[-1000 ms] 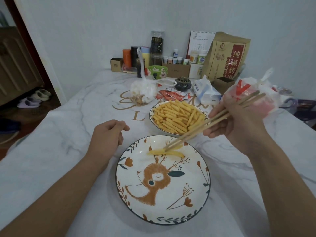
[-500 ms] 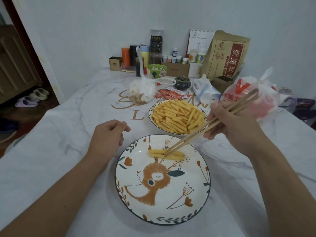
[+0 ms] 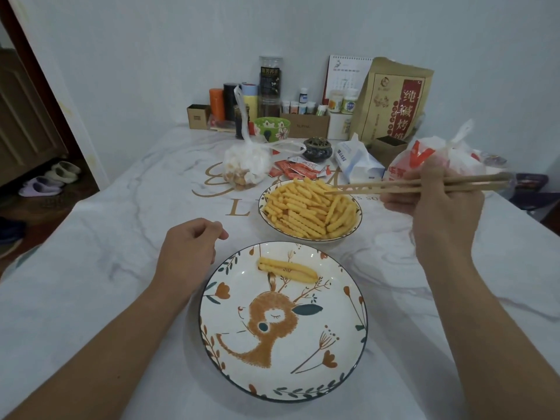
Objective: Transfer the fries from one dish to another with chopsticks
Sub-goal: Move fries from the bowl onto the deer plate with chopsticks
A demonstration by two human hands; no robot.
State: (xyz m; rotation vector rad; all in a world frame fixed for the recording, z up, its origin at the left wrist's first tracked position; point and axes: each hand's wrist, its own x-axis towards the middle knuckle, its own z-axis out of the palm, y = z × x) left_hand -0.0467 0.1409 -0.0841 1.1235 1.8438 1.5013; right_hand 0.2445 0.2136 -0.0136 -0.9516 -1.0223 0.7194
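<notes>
head | right hand (image 3: pixel 436 204) raised, grips chopsticks (image 3: pixel 394 187) | left hand (image 3: pixel 189 253) loosely curled, idle

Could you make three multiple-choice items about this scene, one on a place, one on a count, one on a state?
1. Where are the chopsticks' tips?
A. over the full dish of fries
B. on the deer plate
C. flat on the table

2. How many fries lie on the deer plate?
A. none
B. two
C. about ten

3. What is the left hand doing?
A. gripping the plate
B. lying beside the plate, holding nothing
C. holding a fry

Key: 1 A, the chopsticks, held by the right hand, end over the full dish of fries. 2 B, a pair of fries lies on the deer plate. 3 B, the left hand rests loosely curled, empty.
</notes>
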